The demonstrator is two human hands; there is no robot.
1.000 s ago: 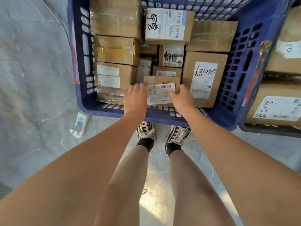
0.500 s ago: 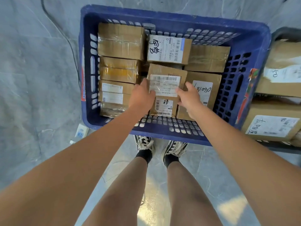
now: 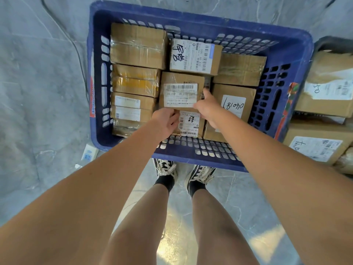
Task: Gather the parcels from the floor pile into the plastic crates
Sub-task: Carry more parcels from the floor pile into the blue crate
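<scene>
down at floor level, a blue perforated plastic crate (image 3: pixel 286 104) sits on the grey stone-look floor (image 3: pixel 38 83), packed with brown cardboard parcels. both arms reach into it toward a small brown cardboard parcel with a white printed label (image 3: pixel 181 90), which lies on top of the other boxes near the middle of the crate. the left hand (image 3: pixel 165 122) is at the parcel's near edge with its fingers curled under that edge, gripping it from below. the right hand (image 3: pixel 207 108) grips the parcel's right side, thumb lying along the edge and fingers tucked round the near right corner. just beneath, toward the near wall, lies another labelled parcel with a barcode strip (image 3: pixel 189 124). to the right stands a brown box with a white label bearing handwritten digits (image 3: pixel 234 106), touching the held parcel's neighbourhood closely. a tape-wrapped brown box (image 3: pixel 138 45) fills the far left corner, and a box with a large white shipping label (image 3: pixel 193 57) sits beside it. outside the crate, on the right, more labelled cardboard boxes (image 3: pixel 324 92) are stacked in a dark container. the person's black-and-white laced sneakers (image 3: pixel 166 167) stand just before the crate, and a white power strip (image 3: pixel 88 153) lies on the floor at its near left corner.
</scene>
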